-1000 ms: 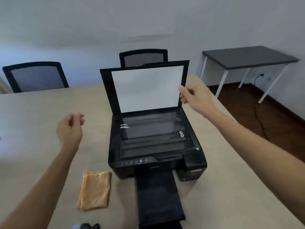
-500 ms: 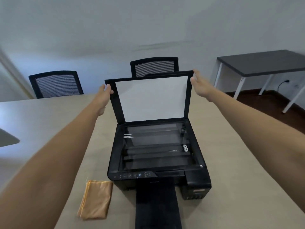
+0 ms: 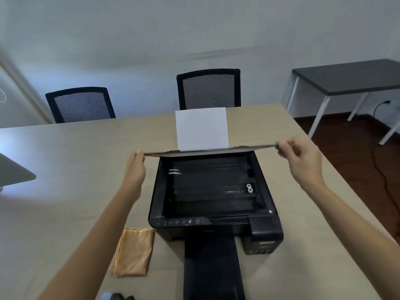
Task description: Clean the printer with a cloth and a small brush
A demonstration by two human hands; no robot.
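Two bare hands hold the thin scanner lid [image 3: 207, 150] of the black inkjet printer [image 3: 213, 198] edge-on at mid-frame: the left hand [image 3: 135, 167] is curled around the lid's left corner, and the right hand [image 3: 303, 163] pinches its right corner between thumb and fingers. The lid is tilted so that only its thin edge shows, above the dark glass scanner bed [image 3: 212, 187]. White paper [image 3: 201, 128] stands upright in the rear feed behind the lid. The printer sits at the centre of a pale beige wood-grain counter [image 3: 65, 169], with its black output tray [image 3: 213, 267] stretched toward the bottom edge of the frame.

A folded orange cloth [image 3: 133, 252] lies flat on the counter at lower left, just beside the printer's front left corner. At the bottom edge a small dark object [image 3: 118, 296] is cut off; what it is cannot be told. A grey rounded corner [image 3: 15, 172] of something juts in at the left edge.

Bare counter spreads wide on the left of the printer and narrower on the right, where the counter's edge runs diagonally down to the lower right. Beyond that edge lies dark wooden floor [image 3: 346, 148] with a black cable [image 3: 383, 169] trailing across it. Two black mesh-backed chairs [image 3: 208, 89] stand at the far side against a pale wall, and a dark-topped table with white legs [image 3: 346, 76] stands at upper right.
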